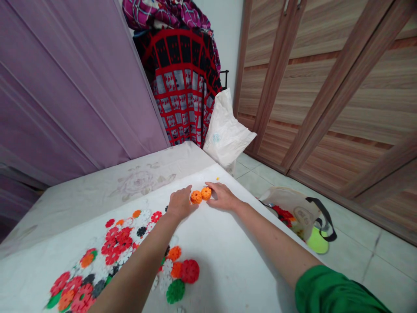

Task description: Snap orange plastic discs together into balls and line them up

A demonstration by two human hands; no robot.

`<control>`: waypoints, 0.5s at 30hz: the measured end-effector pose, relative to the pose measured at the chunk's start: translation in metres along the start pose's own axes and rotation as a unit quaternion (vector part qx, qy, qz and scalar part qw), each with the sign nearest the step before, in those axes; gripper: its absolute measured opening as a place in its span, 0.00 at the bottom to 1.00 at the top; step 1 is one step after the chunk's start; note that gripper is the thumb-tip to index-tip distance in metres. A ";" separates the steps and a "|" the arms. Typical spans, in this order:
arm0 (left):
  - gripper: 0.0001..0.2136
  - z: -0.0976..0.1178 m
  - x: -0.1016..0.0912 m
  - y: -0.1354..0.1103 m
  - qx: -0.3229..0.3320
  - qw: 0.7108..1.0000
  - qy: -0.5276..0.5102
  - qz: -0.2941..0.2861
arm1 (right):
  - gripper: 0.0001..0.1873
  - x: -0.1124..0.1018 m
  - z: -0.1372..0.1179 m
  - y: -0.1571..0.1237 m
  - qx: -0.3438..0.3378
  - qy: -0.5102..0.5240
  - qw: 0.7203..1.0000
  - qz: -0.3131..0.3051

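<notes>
Two small stacks of orange notched plastic discs stand side by side, touching, on the white table. Around the left stack [196,197] curve the fingers and thumb of my left hand [180,203]. My right hand [224,196] reaches in from the other side, with finger and thumb against the right stack [206,193]. A tiny yellow piece [217,178] lies just beyond my right fingers. Loose red discs [117,241], along with white, black, green and orange ones, spread to the left, partly hidden behind my left forearm.
A larger red disc [190,271] and a green disc [175,291] lie nearer to me. Past the table's right edge, a bag [304,213] with colourful pieces stands on the tiled floor. A white sack [226,130] stands at the far corner, near wooden wardrobe doors [309,87].
</notes>
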State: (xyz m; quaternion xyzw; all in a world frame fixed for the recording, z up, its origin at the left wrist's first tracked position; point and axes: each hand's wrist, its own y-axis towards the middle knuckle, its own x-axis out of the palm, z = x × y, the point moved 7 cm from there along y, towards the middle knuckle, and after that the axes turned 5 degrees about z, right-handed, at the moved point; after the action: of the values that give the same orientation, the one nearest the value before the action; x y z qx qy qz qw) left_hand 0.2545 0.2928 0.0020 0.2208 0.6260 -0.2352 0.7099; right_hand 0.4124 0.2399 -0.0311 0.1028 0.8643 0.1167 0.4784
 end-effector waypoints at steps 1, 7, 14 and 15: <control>0.35 -0.007 -0.001 -0.004 -0.001 1.000 -0.016 0.013 | 0.38 -0.001 0.000 -0.002 0.005 0.003 1.000 0.001; 0.27 -0.062 0.000 -0.051 -0.100 0.990 -0.081 0.059 | 0.36 -0.006 -0.003 -0.017 0.041 -0.016 0.998 0.047; 0.19 -0.054 0.000 -0.064 -0.129 0.990 -0.043 0.037 | 0.34 -0.003 -0.016 -0.021 0.090 -0.043 0.992 0.081; 0.19 -0.050 -0.001 -0.062 -0.127 0.990 -0.041 0.036 | 0.33 -0.003 -0.016 -0.023 0.111 -0.051 0.989 0.085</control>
State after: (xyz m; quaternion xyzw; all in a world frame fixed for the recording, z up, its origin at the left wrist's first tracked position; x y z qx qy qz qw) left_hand 0.1774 0.2744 -0.0039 0.1413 0.6132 -0.1365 0.7651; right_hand 0.3985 0.2159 -0.0271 0.2341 0.8347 0.0548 0.4955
